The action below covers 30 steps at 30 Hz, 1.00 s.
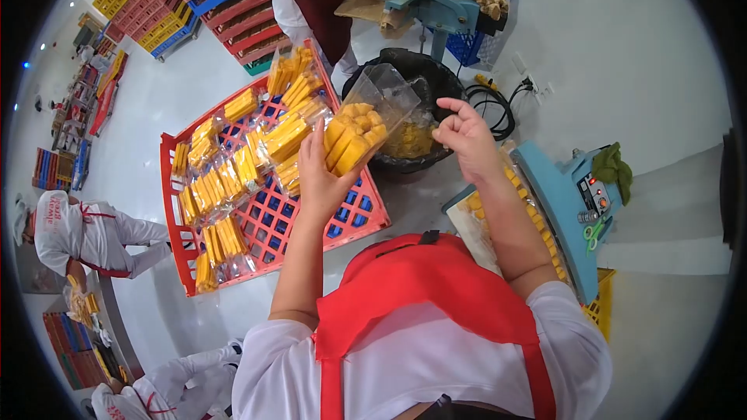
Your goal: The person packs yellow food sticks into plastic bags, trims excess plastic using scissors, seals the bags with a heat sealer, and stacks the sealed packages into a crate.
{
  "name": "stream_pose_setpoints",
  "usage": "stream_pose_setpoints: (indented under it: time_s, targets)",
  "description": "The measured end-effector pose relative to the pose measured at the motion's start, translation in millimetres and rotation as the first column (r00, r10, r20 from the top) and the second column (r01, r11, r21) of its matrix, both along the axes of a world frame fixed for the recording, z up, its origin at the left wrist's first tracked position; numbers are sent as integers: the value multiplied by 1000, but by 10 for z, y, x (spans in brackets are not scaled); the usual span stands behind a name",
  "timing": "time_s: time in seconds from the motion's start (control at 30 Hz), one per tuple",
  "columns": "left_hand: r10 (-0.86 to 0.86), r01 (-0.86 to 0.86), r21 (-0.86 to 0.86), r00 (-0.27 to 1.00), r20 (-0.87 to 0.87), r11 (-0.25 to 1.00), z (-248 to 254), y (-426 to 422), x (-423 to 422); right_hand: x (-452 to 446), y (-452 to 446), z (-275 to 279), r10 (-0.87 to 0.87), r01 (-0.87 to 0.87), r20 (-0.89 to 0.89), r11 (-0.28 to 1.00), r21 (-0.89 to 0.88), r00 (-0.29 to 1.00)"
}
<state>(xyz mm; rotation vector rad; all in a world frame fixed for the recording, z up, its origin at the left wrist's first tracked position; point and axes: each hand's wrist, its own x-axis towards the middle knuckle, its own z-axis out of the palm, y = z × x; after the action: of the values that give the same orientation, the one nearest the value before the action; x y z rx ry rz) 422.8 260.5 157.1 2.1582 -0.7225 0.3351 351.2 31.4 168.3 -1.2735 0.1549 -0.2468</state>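
Observation:
My left hand (323,175) holds a clear plastic bag of yellow pieces (354,138) from below, its empty upper end pointing up and to the right. To the right of the bag my right hand (468,138) is raised, thumb and index finger bent toward each other; whether anything thin is between them is too small to tell. Behind the bag is a black bin (447,70) with a liner and yellow scraps. A red crate (311,255) at the left carries several clear packs of yellow sticks (226,179).
A blue sealing machine (554,210) with green scissors (594,235) stands at right beside a row of yellow pieces. Another blue machine (436,6) is at the top, where a co-worker in a dark apron (323,8) works. Black cables (498,101) lie near the bin. Stacked crates (229,4) stand upper left.

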Motion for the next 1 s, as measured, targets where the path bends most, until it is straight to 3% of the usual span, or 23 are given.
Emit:
stream_pose_setpoints:
  time_s: [0.17, 0.23, 0.27, 0.33, 0.4, 0.43, 0.47, 0.5, 0.53, 0.6, 0.67, 0.73, 0.77, 0.83, 1.0]
  targets:
    - [6, -6, -9, 1000, 1, 1000, 45, 26, -56, 43, 38, 35, 15, -15, -2, 1000, 1, 1000]
    - [4, -4, 4, 1000, 1, 1000, 56, 31, -73, 36, 123, 45, 46, -41, -41, 993, 108, 998]
    - [7, -12, 47, 995, 99, 999, 55, 32, -74, 37, 101, 71, 43, -38, -47, 994, 106, 998]
    - [3, -19, 84, 982, 188, 996, 71, 42, -72, 70, -17, 157, -127, 129, 124, 992, -9, 984]
    - [-47, -6, 212, 968, 246, 977, 137, 59, -43, 133, -157, 288, -154, 166, 128, 982, -88, 980]
    - [-62, 6, 204, 961, 271, 979, 175, 37, -36, 156, -173, 393, -143, 164, 82, 906, -389, 986]
    - [-63, 9, 199, 961, 268, 980, 223, 16, -41, 198, -186, 454, -146, 133, 35, 745, -654, 989]
    - [-102, 34, 243, 956, 275, 969, 276, -7, -48, 271, -176, 459, -114, 67, -10, 648, -759, 993]
    - [-142, 58, 287, 949, 281, 956, 306, -29, -54, 338, -150, 441, -118, 70, -8, 645, -761, 993]
    - [-160, 68, 292, 940, 302, 954, 333, -76, -62, 468, -116, 362, -51, -6, -36, 508, -861, 998]
    - [-164, 57, 295, 922, 351, 954, 361, -99, -78, 501, -119, 334, -58, 47, 21, 489, -871, 998]
    - [-161, 48, 321, 929, 334, 946, 374, -83, -76, 458, -66, 471, -148, 1, -51, 334, -942, 988]
    - [-157, 39, 349, 936, 316, 936, 378, -76, -72, 463, -76, 473, -144, 0, -50, 331, -944, 988]
    - [-149, 42, 328, 940, 306, 944, 330, -73, -66, 451, -141, 462, -150, 130, 90, 280, -951, 985]
    - [-134, 40, 297, 943, 305, 954, 295, -63, -67, 387, -488, 434, -200, 188, 151, 179, -966, 968]
